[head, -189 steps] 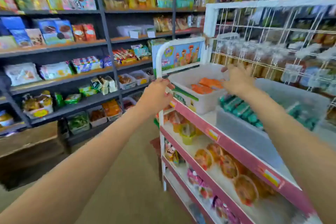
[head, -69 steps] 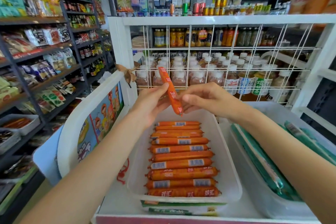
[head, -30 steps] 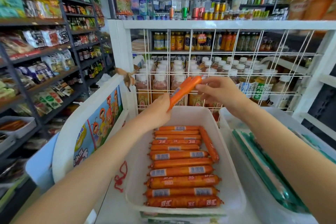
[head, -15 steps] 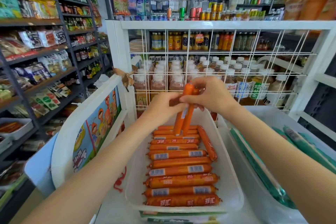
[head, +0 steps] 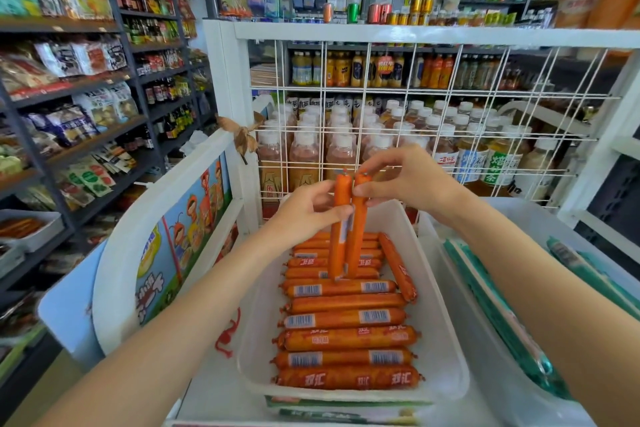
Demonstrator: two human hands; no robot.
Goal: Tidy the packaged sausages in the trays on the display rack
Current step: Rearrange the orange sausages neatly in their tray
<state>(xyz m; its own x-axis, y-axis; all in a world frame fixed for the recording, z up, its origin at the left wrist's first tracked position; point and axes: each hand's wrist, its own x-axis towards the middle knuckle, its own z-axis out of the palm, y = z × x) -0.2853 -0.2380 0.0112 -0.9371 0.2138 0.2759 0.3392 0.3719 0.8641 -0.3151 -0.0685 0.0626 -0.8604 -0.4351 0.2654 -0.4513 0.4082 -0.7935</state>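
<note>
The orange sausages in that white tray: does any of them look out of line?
Yes. One sausage lies lengthwise along the right side of the white tray, at right angles to the crosswise row. Two more are held upright above the row by the left hand and right hand.

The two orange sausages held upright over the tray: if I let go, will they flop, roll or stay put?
The two sausages look stiff: both hands' fingers hold them straight on end. Released, they would likely topple, being narrow. Their round, glossy casing may roll or slide across the stacked row.
</note>
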